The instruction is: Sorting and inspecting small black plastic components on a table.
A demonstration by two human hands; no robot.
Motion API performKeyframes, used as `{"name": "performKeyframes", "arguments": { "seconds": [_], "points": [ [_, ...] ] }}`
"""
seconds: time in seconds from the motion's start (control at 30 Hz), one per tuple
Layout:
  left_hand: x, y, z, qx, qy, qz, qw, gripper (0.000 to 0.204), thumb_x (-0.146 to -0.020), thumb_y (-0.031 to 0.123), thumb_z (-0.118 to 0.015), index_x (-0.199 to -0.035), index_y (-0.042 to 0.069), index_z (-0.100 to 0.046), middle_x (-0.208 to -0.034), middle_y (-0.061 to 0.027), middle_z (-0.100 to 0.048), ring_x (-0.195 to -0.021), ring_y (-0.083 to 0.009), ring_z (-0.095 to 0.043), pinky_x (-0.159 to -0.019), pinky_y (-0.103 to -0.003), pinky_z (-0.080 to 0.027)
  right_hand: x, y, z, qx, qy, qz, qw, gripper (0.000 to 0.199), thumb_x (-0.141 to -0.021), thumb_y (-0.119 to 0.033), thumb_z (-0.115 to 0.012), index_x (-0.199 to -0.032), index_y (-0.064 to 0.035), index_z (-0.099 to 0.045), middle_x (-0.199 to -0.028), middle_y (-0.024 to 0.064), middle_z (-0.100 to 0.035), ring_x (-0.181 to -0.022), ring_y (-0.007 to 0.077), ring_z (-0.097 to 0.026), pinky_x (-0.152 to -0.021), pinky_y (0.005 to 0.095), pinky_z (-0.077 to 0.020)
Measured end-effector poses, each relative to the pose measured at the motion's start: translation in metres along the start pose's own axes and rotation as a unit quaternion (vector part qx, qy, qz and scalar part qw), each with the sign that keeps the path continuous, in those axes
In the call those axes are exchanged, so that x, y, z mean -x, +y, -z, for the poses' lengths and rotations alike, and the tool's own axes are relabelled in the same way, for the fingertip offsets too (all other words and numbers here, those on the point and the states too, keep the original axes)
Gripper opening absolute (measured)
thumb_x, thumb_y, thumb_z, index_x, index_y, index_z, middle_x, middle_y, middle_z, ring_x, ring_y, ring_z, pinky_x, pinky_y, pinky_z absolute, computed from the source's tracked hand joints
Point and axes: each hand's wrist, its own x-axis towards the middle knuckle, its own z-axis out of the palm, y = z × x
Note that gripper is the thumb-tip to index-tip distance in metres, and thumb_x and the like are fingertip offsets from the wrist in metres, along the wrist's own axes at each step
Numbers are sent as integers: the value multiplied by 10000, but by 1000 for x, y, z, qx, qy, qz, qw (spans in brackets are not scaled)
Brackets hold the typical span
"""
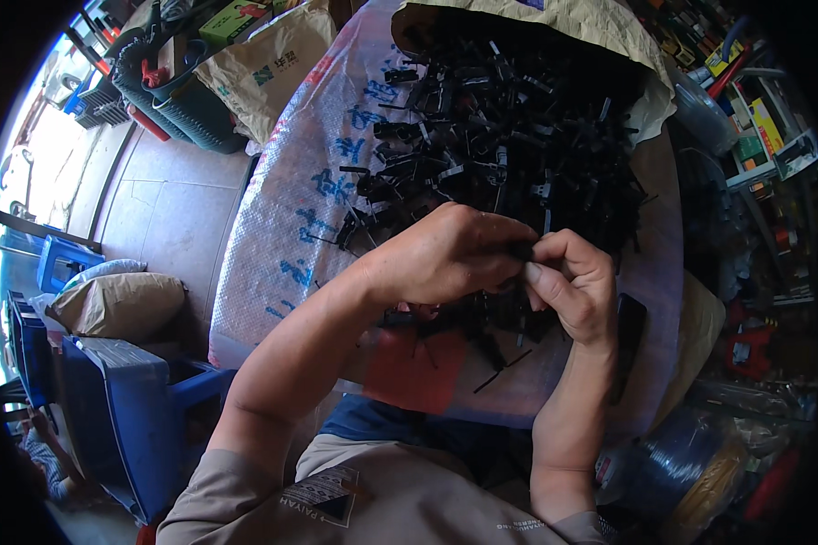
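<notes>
My left hand [453, 254] reaches in over the pile with its fingers pinched together. Its fingertips meet those of my right hand [571, 283], which is closed too, thumb against fingers. Between them is a small black piece [521, 252], mostly hidden by the fingers, so its exact shape cannot be made out. Below and beyond both hands lies a large heap of small black parts [491, 154] with thin metal strips and pins. The heap spreads over a white woven sack [273, 245] with blue handwriting, and a few parts lie on its red patch [415, 372] close to my body.
An open brown paper bag [600, 23] lies at the heap's far edge. A dark flat rectangular object [629, 336] rests beside my right wrist. Leftward are a blue plastic stool [123, 391], a stuffed sack [118, 304] and a teal basket [186, 109]. Cluttered shelves [773, 154] line the right.
</notes>
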Motion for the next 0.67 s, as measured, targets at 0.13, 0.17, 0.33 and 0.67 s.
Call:
{"name": "performKeyframes", "arguments": {
  "seconds": [0.13, 0.17, 0.33, 0.67],
  "points": [
    [0, -1, -3, 5, -1, -4, 1000, 394, -922, 126, -608, -1286, -20, -575, -771, -50, -672, -605, -76, -586, -539, -234, -481, 0, -3, 2, 21, -3, -5, 1000, 44, -887, -43, -639, -893, -8, -614, -686, -4, -597, -584, 38, -532, -555, 190, -429],
    [-1, -2, -4, 1, 8, -9, 1000, 391, -915, 123, -613, -1277, -21, -581, -773, -51, -673, -606, -78, -586, -541, -237, -483, 0, -3, 2, 20, -4, -3, 1000, 43, -885, -42, -642, -892, -10, -614, -686, -5, -596, -586, 37, -533, -556, 189, -429],
    [-4, -11, -5, -100, 40, -82, 991, 370, -875, 109, -636, -1217, -29, -608, -776, -57, -673, -616, -88, -590, -560, -248, -492, -1, 5, 2, 4, -4, 5, 1000, 40, -882, -35, -644, -892, -12, -613, -695, -12, -591, -600, 25, -518, -560, 184, -417],
    [-5, -11, 13, 247, 136, 39, 959, 262, -795, 60, -603, -1039, -38, -607, -874, -96, -660, -786, -153, -639, -739, -263, -518, 7, -11, -6, 367, -68, -31, 927, 184, -835, -141, -750, -970, -44, -670, -869, 59, -711, -675, 228, -644, -657, 344, -529]
  ]
}}
